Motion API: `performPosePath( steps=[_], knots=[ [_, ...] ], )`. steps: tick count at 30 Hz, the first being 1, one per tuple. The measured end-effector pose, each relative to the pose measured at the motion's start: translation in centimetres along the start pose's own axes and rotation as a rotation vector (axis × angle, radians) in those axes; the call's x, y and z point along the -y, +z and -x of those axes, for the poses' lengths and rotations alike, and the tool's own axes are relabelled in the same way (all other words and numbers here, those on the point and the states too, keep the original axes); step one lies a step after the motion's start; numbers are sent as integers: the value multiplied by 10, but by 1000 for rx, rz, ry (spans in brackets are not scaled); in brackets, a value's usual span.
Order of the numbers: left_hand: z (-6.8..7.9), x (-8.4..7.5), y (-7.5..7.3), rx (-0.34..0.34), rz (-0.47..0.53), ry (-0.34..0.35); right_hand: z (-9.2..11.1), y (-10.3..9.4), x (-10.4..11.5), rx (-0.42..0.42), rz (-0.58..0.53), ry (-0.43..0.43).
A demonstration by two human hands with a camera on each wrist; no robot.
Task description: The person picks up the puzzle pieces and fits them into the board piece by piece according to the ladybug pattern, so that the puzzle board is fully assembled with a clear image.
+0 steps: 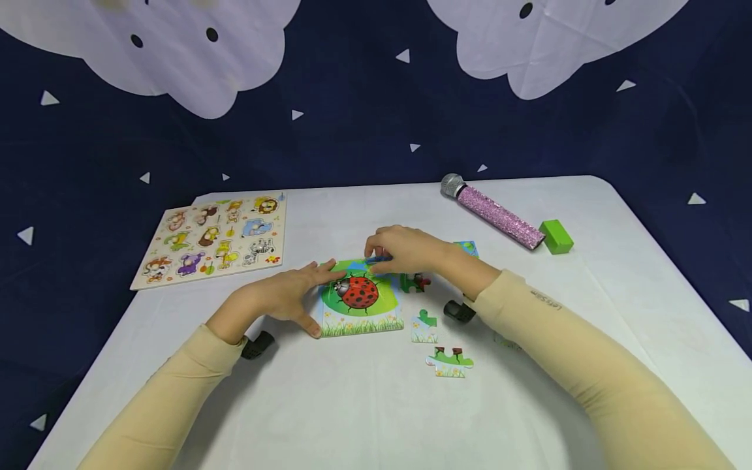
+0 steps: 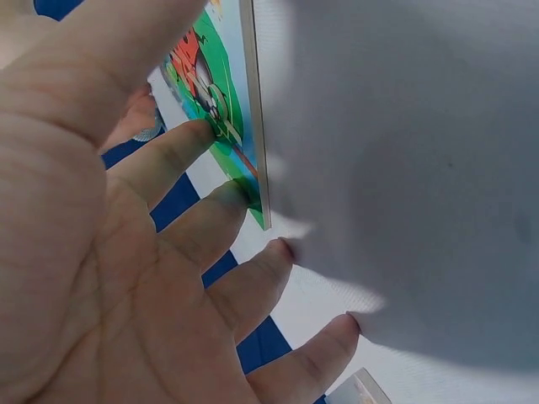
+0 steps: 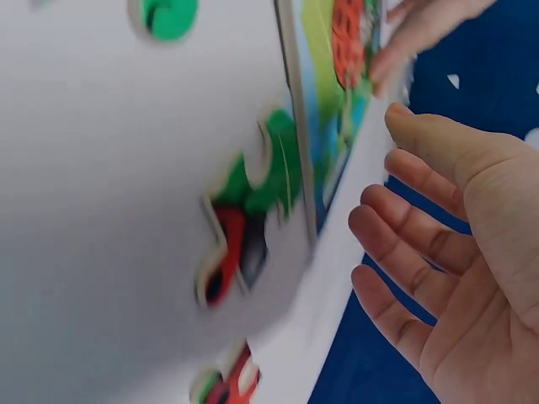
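Note:
A ladybug puzzle board [image 1: 360, 295] lies on the white table, its picture also visible in the left wrist view. My left hand [image 1: 294, 292] is spread along its left side, thumb at the lower left corner and fingertips at the upper edge. In the left wrist view two fingers [image 2: 189, 156] reach onto the picture while the others lie beyond its edge. Over the board's upper right corner hovers my right hand [image 1: 411, 250], fingers loosely bent. The right wrist view shows nothing between its fingers [image 3: 404, 244]. A green, red and black puzzle piece [image 3: 244, 210] lies beside the board.
Loose pieces lie right of the board, among them a grassy corner piece [image 1: 424, 328] and an edge piece [image 1: 450, 363]. An animal puzzle board [image 1: 214, 238] is at the back left. A pink glittery microphone [image 1: 499, 214] and green block [image 1: 556, 237] lie at the back right.

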State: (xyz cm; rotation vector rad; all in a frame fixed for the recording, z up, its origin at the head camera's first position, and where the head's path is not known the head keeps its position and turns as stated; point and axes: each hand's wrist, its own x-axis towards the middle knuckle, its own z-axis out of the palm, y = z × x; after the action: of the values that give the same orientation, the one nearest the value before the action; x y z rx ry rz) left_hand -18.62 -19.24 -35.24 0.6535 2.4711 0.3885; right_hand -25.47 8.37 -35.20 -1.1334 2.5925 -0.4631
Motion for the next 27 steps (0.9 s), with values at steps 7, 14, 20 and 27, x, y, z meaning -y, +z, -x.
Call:
performPosePath(
  steps=[7, 14, 20, 27],
  knots=[
    [1, 0, 0, -8, 9, -4, 17, -18, -19, -60, -55, 16],
    [1, 0, 1, -11, 18, -4, 32, -31, -38, -93, -61, 49],
    [0, 0, 2, -14, 15, -2, 44, -35, -51, -101, -63, 98],
    [0, 1, 2, -18, 9, 4, 52, -35, -57, -81, -62, 99]
  ],
)
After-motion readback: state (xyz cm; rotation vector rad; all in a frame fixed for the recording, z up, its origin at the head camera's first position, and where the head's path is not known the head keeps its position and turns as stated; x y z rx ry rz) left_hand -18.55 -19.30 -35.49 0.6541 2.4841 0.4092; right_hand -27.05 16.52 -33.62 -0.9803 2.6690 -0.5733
